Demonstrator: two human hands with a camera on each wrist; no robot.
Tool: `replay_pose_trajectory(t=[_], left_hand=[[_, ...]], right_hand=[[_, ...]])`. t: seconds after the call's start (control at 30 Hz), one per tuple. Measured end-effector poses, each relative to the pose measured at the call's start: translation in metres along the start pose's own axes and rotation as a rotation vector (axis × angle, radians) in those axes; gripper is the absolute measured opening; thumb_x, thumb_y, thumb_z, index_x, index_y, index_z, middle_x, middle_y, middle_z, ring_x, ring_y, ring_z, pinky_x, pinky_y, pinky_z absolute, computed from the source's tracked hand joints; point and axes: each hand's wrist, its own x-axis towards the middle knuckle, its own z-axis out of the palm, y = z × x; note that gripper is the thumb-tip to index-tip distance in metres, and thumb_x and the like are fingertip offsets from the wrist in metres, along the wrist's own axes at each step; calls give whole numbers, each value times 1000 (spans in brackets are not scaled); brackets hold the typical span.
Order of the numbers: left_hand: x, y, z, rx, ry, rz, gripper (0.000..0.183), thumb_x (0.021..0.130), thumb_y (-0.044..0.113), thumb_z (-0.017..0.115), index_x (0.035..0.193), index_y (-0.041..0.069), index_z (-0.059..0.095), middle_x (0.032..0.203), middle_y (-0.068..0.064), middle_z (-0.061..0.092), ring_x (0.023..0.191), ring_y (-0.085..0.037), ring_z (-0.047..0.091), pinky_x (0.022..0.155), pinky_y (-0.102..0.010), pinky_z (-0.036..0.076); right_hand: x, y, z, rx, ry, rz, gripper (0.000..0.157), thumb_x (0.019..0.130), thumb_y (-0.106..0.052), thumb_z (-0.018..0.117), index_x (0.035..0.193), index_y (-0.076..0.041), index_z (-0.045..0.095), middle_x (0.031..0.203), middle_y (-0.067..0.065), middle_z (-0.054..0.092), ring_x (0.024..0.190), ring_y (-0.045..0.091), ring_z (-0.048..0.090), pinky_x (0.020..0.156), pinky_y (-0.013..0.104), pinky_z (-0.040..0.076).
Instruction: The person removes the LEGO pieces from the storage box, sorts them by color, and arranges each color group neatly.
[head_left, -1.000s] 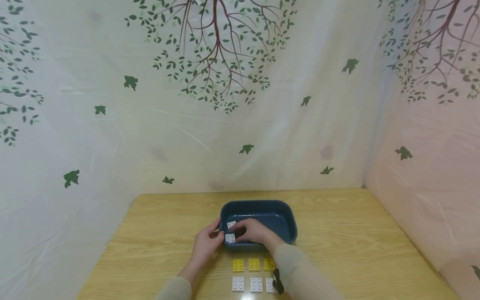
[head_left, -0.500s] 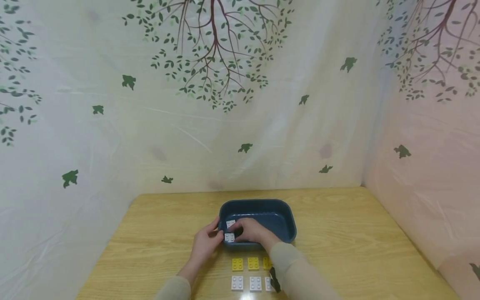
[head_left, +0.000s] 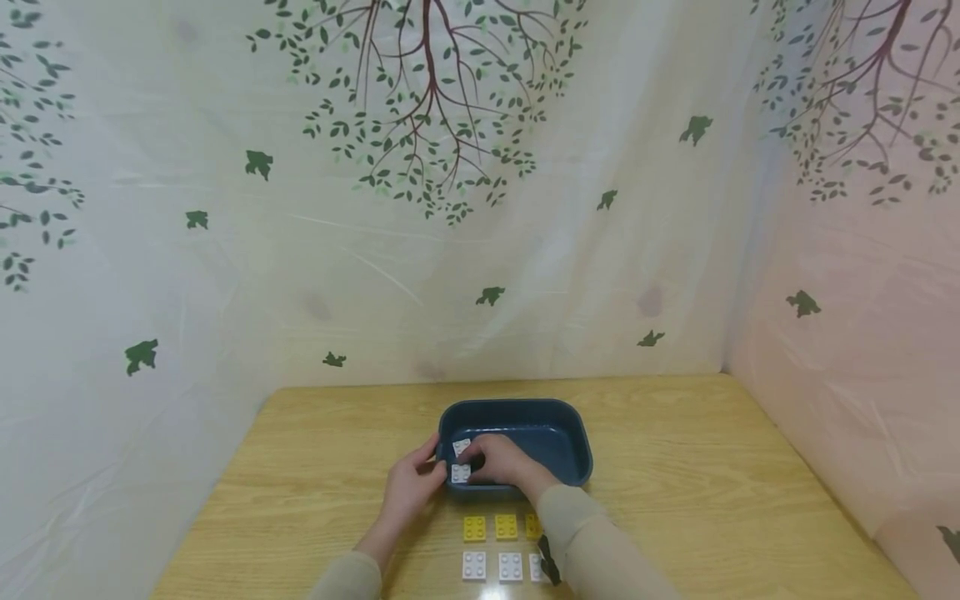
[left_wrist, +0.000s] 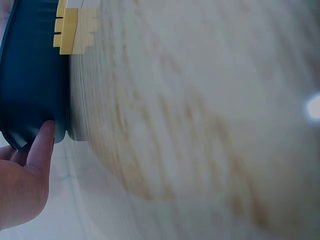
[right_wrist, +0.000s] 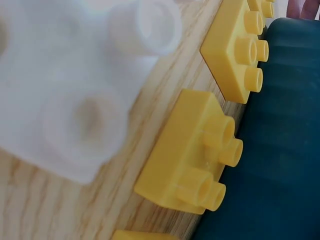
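In the head view, a dark blue tray (head_left: 555, 454) stands on the table with two white building bricks inside its left end. My left hand (head_left: 411, 483) grips the tray's front left corner, thumb near the rim and fingers along the left side. My right hand (head_left: 504, 461) reaches into the tray with curled fingers; its index finger and thumb pinch the nearer white brick (head_left: 461, 473) by its back and right edges. The farther white brick (head_left: 462, 447) lies just behind, partly hidden by the index finger.
In front of the tray lies a row of yellow bricks (head_left: 475, 528), and nearer, a row of white bricks (head_left: 474, 566). My right sleeve (head_left: 592, 525) partly covers both rows' right ends. A printed curtain (head_left: 375, 292) rises behind the wooden table (head_left: 675, 467).
The nearer white brick has shifted very slightly back and right, with my right fingers on it. My left hand stays at the tray's corner.
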Motion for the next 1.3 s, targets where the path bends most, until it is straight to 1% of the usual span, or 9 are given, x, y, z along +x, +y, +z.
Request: replay_pose_trajectory(t=[0.1,0.37,0.5,0.6,0.77,0.87,1.0,1.17,1.3], left_hand=[[-1,1,0,-2,-1,-6,52,92,11,65,142,11,54,141,-13,56,118,-31,60,100,-46,48],[-2,0,-2,-2,-11,20,52,92,10,65,143,8,53,140,-16,56,117,-32,60,100,-47,48],[-2,0,-1,2,-5,15,51,92,11,65,142,8,54,140,-15,56,118,-32,59,101,-47,47],[-3,0,-1,6,4,16,52,92,11,66,142,8,54,139,-15,57,118,-32,59,101,-48,47],[-4,0,0,-2,9,56,51,90,8,67,140,4,55,137,-18,57,115,-33,61,100,-48,47],[-5,-1,0,-5,12,59,51,90,8,67,140,3,55,137,-19,57,115,-34,61,101,-49,47],[-5,-1,1,-7,16,61,51,90,7,67,139,3,56,137,-19,57,115,-34,61,100,-49,47],[-4,-1,1,-9,25,63,51,90,7,67,139,3,56,137,-19,57,111,-33,63,97,-46,51],[-4,-1,2,-9,27,58,51,90,7,67,139,3,56,137,-20,57,109,-32,65,92,-43,54]], right_hand=[[0,0,0,9,-5,12,28,80,-12,81,108,-16,77,106,-7,70,104,13,61,102,39,46],[0,1,1,13,-5,30,29,81,-12,81,108,-17,77,108,-7,69,106,14,60,104,41,44],[0,2,1,32,6,30,28,80,-13,81,108,-16,77,107,-5,70,103,13,60,102,41,46],[-2,4,0,46,20,35,27,82,-14,80,108,-16,77,107,-5,70,100,13,60,100,41,47],[-6,8,-4,89,77,24,26,82,-14,80,108,-14,76,105,-3,69,97,14,60,95,41,50],[-11,11,-9,120,121,-9,26,82,-14,80,107,-11,76,102,-1,69,94,16,61,89,39,52],[-20,12,-17,171,168,8,26,83,-17,80,109,-14,75,101,-3,66,91,15,59,84,36,53],[-33,10,-29,186,197,34,27,85,-19,78,112,-20,74,106,-5,64,94,15,58,88,37,52],[-47,11,-37,152,214,-14,28,85,-16,78,112,-20,73,107,-4,64,95,14,59,89,36,54]])
